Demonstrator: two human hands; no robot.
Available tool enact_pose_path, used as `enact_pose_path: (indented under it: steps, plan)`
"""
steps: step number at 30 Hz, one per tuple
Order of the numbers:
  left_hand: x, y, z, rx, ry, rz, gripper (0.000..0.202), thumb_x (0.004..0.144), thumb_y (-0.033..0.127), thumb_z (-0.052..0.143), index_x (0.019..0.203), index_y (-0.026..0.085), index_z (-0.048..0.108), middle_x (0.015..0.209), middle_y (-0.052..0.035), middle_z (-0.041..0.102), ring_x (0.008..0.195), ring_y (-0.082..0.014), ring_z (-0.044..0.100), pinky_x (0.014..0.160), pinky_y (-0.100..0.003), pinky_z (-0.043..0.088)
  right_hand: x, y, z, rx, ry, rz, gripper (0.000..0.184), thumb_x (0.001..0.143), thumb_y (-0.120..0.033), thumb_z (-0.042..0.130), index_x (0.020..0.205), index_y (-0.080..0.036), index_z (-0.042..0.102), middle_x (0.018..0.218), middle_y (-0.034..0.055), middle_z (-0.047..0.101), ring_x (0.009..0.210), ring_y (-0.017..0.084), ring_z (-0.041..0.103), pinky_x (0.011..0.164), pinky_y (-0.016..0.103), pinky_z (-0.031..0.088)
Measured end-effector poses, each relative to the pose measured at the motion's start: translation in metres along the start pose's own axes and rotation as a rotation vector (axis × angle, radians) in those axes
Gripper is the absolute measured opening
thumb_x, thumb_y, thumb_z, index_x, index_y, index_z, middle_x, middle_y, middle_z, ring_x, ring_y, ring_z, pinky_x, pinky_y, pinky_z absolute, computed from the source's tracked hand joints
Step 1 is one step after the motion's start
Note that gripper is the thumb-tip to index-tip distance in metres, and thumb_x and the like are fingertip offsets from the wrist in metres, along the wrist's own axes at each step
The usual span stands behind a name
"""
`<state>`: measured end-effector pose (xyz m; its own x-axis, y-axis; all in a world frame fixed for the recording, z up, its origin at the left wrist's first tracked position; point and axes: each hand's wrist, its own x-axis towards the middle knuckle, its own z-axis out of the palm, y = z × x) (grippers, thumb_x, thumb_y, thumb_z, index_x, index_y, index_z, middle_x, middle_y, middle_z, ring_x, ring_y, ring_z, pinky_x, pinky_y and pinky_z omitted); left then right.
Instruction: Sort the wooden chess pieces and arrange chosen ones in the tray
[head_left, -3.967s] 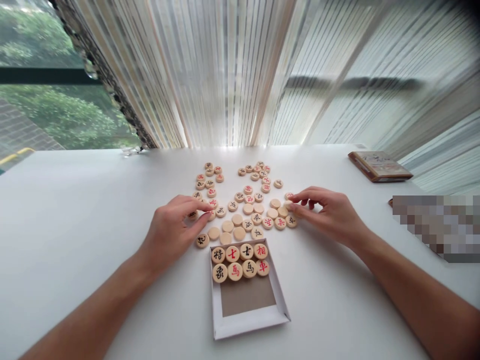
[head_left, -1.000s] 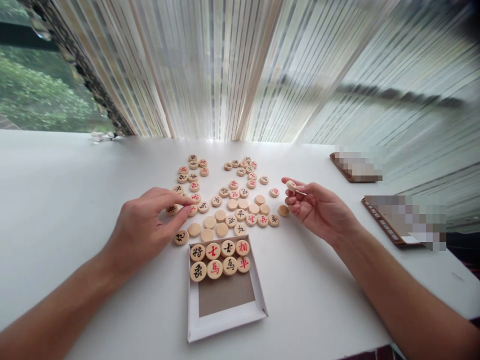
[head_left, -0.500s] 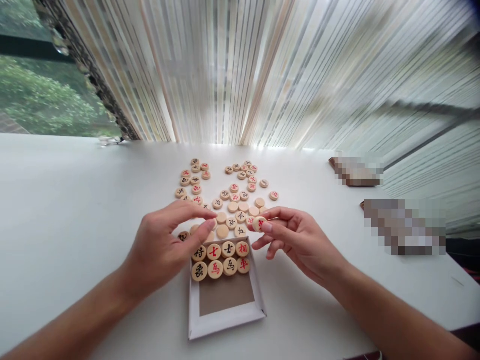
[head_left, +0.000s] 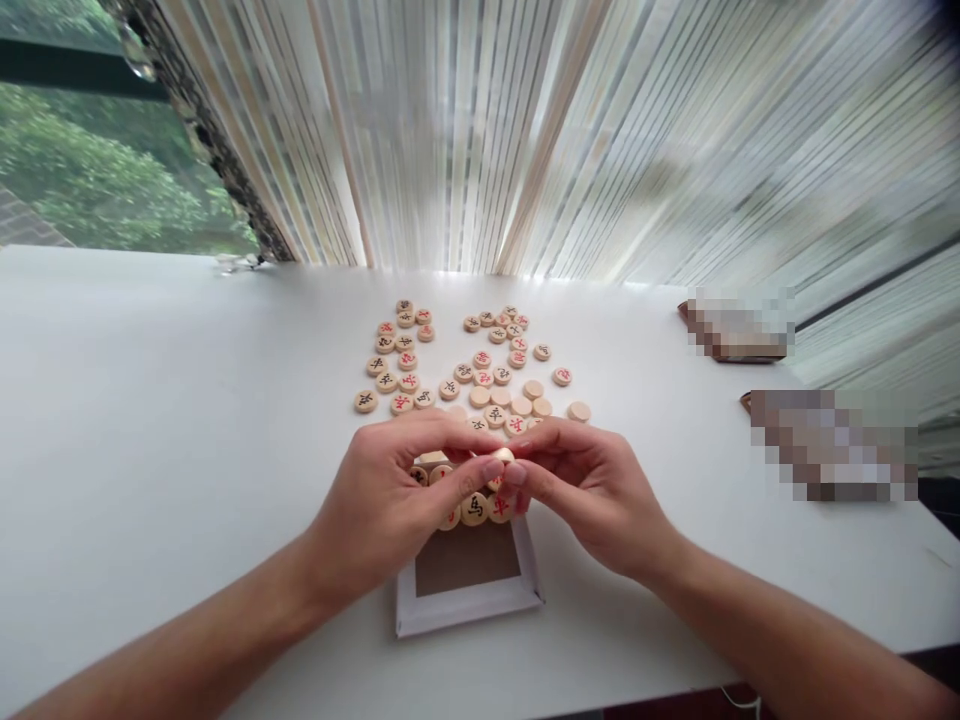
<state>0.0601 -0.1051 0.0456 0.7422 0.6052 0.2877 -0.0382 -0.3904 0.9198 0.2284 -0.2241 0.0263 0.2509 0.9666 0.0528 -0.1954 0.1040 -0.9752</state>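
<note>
A round wooden Chinese chess piece (head_left: 503, 456) is pinched between both hands, above the far end of a shallow white box (head_left: 480, 606). My left hand (head_left: 409, 470) closes thumb and fingers on its left side. From the right, my right hand (head_left: 589, 475) grips the same piece. Its marking is hidden from me. Below the hands, rows of pieces lie in the box, among them a black-marked piece (head_left: 475, 508) and a red-marked piece (head_left: 501, 505). The hands cover part of these rows. The near part of the box shows its brown bottom.
Several loose chess pieces (head_left: 408, 382) are scattered over the white table (head_left: 225, 430) beyond the box, some face down (head_left: 578, 411). Two blurred-out brown objects (head_left: 739, 325) stand at the right. A striped string curtain (head_left: 450, 130) hangs behind the table, beside a window.
My right hand has brought the chess piece left, over the box. My left hand has moved right and closed on it too. The view has shifted slightly.
</note>
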Motion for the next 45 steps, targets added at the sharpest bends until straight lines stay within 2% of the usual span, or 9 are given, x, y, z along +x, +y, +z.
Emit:
enact_pose_path:
  steps: [3,7,14,17,20,25,30,38,45]
  plan:
    - [-0.002,-0.002,0.003,-0.114,0.023,-0.050,0.016,0.087,0.018,0.082,0.100,0.026,0.087,0.094,-0.0011,0.084,0.086,-0.0156,0.078,0.079,-0.021,0.062,0.000,0.001,-0.001,-0.055,0.062,-0.039,0.016,0.081,-0.021,0.091,0.093,-0.019,0.081,0.083,0.0017,0.077,0.073,0.011,0.072,0.066,0.018,0.062]
    - [-0.003,-0.001,0.007,-0.275,0.041,-0.176,0.017,0.083,0.019,0.086,0.099,0.025,0.088,0.093,-0.0013,0.086,0.088,-0.0182,0.082,0.078,-0.020,0.066,0.001,-0.004,-0.001,-0.023,0.065,-0.003,0.015,0.079,-0.024,0.092,0.089,-0.019,0.082,0.077,0.0017,0.077,0.068,0.011,0.071,0.064,0.019,0.062]
    - [-0.005,0.002,0.006,-0.342,-0.014,-0.307,0.018,0.083,0.026,0.087,0.101,0.026,0.087,0.096,-0.0026,0.086,0.087,-0.0237,0.083,0.079,-0.029,0.070,0.001,-0.005,0.001,-0.015,0.105,0.015,0.024,0.071,-0.030,0.098,0.088,-0.019,0.084,0.075,0.0032,0.079,0.062,0.016,0.074,0.059,0.026,0.066]
    - [-0.005,0.003,0.006,-0.305,-0.007,-0.289,0.017,0.084,0.027,0.086,0.101,0.025,0.087,0.093,-0.0041,0.086,0.082,-0.0246,0.083,0.075,-0.032,0.071,-0.001,-0.004,0.001,-0.034,0.090,-0.001,0.023,0.074,-0.030,0.096,0.091,-0.019,0.085,0.073,0.0038,0.080,0.060,0.017,0.076,0.058,0.027,0.067]
    - [-0.005,0.003,0.007,-0.258,0.025,-0.203,0.014,0.084,0.019,0.084,0.096,0.025,0.088,0.093,-0.0036,0.086,0.082,-0.0212,0.082,0.074,-0.027,0.070,-0.003,-0.004,0.002,-0.043,0.078,-0.005,0.021,0.078,-0.029,0.093,0.095,-0.020,0.085,0.076,0.0050,0.082,0.064,0.019,0.078,0.061,0.027,0.067]
    - [-0.007,0.004,0.009,-0.152,0.054,-0.068,0.024,0.083,0.008,0.083,0.096,0.028,0.088,0.097,-0.0009,0.084,0.090,-0.0161,0.079,0.083,-0.021,0.065,-0.006,-0.002,0.001,-0.102,0.094,-0.042,0.021,0.076,-0.024,0.095,0.094,-0.022,0.085,0.077,0.0033,0.082,0.067,0.018,0.078,0.063,0.024,0.066]
    - [-0.009,0.005,0.009,-0.107,0.039,-0.041,0.027,0.085,0.007,0.080,0.098,0.029,0.088,0.098,-0.0012,0.084,0.089,-0.0163,0.078,0.081,-0.022,0.065,-0.007,-0.003,0.001,-0.121,0.073,-0.033,0.019,0.078,-0.025,0.094,0.092,-0.020,0.083,0.077,0.0041,0.081,0.067,0.017,0.077,0.064,0.025,0.065]
    - [-0.004,0.008,0.007,-0.243,-0.001,-0.182,0.019,0.087,0.012,0.077,0.096,0.026,0.088,0.096,-0.0029,0.084,0.089,-0.0211,0.081,0.082,-0.029,0.069,-0.001,-0.006,-0.002,0.069,-0.040,0.107,0.018,0.090,-0.032,0.084,0.085,-0.016,0.078,0.075,0.0058,0.080,0.064,0.015,0.074,0.063,0.026,0.064]
    - [-0.004,0.004,0.011,-0.548,-0.059,-0.385,0.022,0.089,0.021,0.080,0.111,0.021,0.082,0.094,-0.0053,0.086,0.081,-0.0241,0.084,0.080,-0.035,0.072,0.000,-0.003,-0.005,0.249,-0.068,0.179,0.012,0.094,-0.028,0.080,0.099,-0.017,0.078,0.078,0.0040,0.081,0.066,0.015,0.078,0.060,0.022,0.064]
